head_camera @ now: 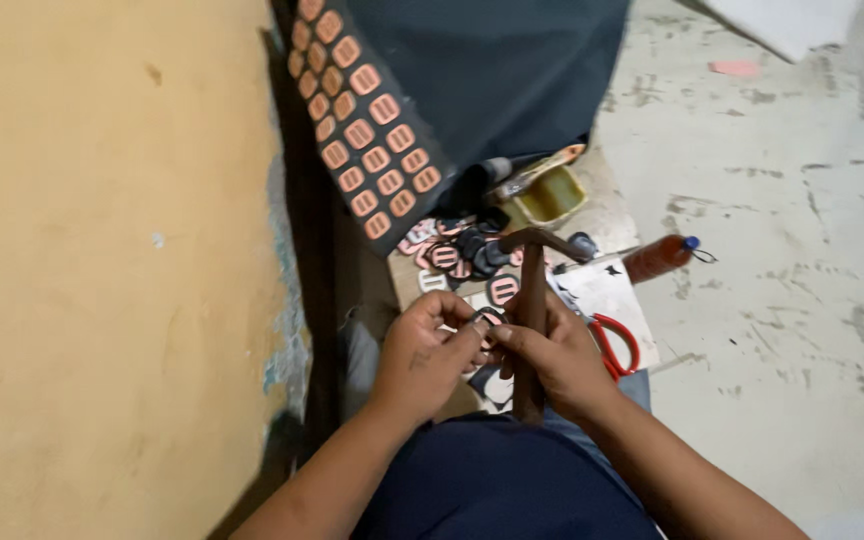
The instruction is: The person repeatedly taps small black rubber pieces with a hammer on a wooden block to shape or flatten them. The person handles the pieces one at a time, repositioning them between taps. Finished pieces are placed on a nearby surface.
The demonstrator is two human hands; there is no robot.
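The hammer [529, 330] has a worn, matt brown wooden handle and a dull dark metal head, and the small ring [485, 317] pinched at the fingertips looks like thin grey metal. The dark sheet [367, 130] is matt, cloth-like, set with smooth orange-pink patches. The scissors [617, 345] have glossy red plastic grips, while the floor [782, 250] is rough, stained concrete and the wall [102, 270] is matt yellow plaster.

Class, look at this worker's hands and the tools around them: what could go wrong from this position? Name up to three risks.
1. The right hand holds the hammer while both hands pinch a small ring; the hammer could slip, or fingertips could get struck.
2. The left hand sits close to the hammer handle, so it may get knocked.
3. Red-handled scissors lie by the right wrist; a careless reach might catch them.
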